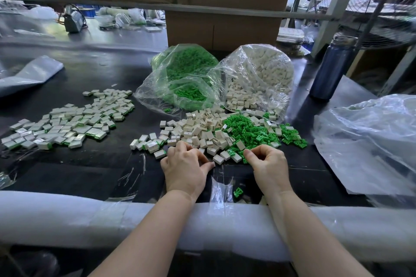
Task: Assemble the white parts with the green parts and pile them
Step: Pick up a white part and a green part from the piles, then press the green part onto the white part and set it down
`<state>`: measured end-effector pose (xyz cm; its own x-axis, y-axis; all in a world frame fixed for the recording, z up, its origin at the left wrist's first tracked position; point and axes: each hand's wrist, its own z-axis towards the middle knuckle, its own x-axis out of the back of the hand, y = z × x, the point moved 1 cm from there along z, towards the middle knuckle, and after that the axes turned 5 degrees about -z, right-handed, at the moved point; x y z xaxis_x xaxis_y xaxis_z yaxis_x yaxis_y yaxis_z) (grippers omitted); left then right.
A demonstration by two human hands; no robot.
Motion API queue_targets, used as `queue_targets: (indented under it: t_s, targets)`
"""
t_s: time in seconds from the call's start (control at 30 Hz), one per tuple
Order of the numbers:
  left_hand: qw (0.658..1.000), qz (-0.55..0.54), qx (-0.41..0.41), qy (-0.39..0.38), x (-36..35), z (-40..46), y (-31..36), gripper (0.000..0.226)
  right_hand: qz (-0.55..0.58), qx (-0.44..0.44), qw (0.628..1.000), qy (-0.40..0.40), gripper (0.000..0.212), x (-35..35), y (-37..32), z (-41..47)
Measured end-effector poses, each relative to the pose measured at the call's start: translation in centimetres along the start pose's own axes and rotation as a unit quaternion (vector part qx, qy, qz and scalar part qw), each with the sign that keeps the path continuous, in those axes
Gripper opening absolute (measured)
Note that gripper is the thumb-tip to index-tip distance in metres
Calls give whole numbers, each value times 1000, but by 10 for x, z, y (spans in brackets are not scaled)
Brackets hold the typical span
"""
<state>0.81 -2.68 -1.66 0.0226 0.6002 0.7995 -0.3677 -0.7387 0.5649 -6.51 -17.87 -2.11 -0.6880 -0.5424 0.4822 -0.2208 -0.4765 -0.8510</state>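
1. I have both hands at the near edge of the loose heap on the tabletop (pixel 74 171). My left hand (pixel 183 170) has curled fingers by a white part (pixel 218 159). My right hand (pixel 267 163) is curled at the green parts (pixel 249 130). I cannot tell whether either pinches a piece.
2. To do this well, I judge I should take one white and one green piece, line up the slot, then press squarely.
3. White parts are small boxy shells; finished pieces (pixel 67 123) lie well apart on the left.
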Motion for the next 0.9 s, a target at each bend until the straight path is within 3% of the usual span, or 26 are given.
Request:
queue_targets:
  t_s: [0.17,0.53,0.77,0.9]
  targets:
    - [992,-103,-73,-2,0,-1,4,16,1,-1,1000,15,24,0,0,0]
    - [948,-147,-227,-166,0,-7,15,16,-18,-9,999,30,23,0,0,1]
    - [972,-141,-177,-62,0,-4,10,18,-84,-15,996,12,7,0,0,1]
    - [980,-98,-163,-66,-6,-3,8,31,-122,-25,992,0,9,0,-1,-1]
